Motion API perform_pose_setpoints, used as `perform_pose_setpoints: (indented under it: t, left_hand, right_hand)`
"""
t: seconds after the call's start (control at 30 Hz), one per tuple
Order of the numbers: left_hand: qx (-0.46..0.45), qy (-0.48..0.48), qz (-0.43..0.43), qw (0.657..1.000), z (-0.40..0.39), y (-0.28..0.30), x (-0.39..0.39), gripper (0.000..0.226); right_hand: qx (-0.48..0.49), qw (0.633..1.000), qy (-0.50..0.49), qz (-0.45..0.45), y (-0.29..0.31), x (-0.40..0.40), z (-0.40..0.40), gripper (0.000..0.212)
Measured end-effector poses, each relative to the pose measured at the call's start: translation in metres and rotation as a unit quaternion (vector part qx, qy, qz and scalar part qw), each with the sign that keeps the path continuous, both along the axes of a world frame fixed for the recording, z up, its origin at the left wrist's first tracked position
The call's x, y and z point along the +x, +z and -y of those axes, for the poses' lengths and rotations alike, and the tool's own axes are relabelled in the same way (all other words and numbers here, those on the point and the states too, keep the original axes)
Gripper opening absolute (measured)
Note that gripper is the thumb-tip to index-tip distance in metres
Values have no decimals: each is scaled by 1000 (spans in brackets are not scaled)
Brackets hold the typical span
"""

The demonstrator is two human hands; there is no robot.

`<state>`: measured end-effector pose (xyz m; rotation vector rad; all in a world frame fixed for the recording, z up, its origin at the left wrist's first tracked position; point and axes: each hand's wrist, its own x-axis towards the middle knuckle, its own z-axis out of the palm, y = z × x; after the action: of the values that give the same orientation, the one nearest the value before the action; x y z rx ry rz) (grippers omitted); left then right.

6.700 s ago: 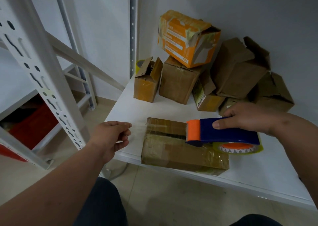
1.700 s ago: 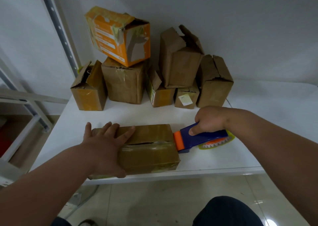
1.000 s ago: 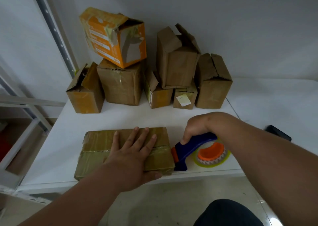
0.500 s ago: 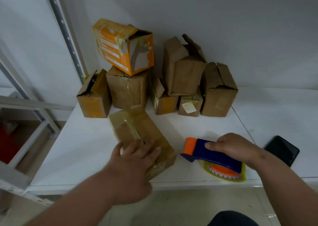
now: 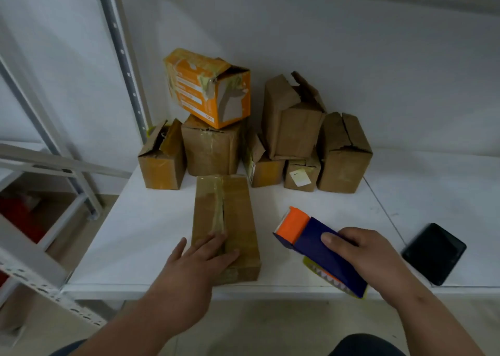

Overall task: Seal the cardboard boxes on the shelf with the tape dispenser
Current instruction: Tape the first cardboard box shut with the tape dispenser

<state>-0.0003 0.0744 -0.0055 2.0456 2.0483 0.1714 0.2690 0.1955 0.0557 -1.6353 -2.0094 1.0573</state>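
Holding: long box (image 5: 226, 225) flat on shelf (image 5: 151, 220), lengthwise toward wall, top seam taped; near end close to front lip.
Left hand (image 5: 194, 258): fingers straight and spread, pressing near end of box top.
Right hand (image 5: 365, 255): fingers curled round blue handle of tape dispenser (image 5: 319, 250), thumb on top; orange head pointing at box, just beside it, not touching.
Task state: likely one box done or nearly; stack of boxes (image 5: 270, 139) at back with flaps open, orange box (image 5: 208, 87) tilted on top of a brown one.
Risk: a shove on long box toward back could knock stack, tip orange box off.
Risk: pulling box nearer could drop it over front lip.
Risk: dispenser teeth near left fingers if swung across.
Edges: phone (image 5: 433, 252) right of dispenser, near lip; upright post (image 5: 121, 55) at left rear.
Open room: bare shelf left of long box and right rear.
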Motion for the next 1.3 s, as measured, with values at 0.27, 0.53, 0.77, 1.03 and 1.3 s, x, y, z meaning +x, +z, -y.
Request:
perform_pose_setpoints:
  t: [0.27,0.53,0.77,1.03,1.3]
  left_hand:
    - [68,249,475,841,8,52,31,22]
    - [-88,194,722,658,28,71,31,45]
    - [-111,202,824,517,46,69,34,23]
    - [-101,213,806,543,53,67,33,6]
    - [-98,228,771,586,54,70,33,20]
  right_hand:
    - [-6,990,32,-138,11,-9,48,52]
    - [-38,977,91,-189,15,-24,81,66]
    - [-82,966,99,-224,13,-29,98,65]
    - [-99,964,108,-220,17,-30,106,48]
    - [-93,963,106,-231,13,-28,106,73]
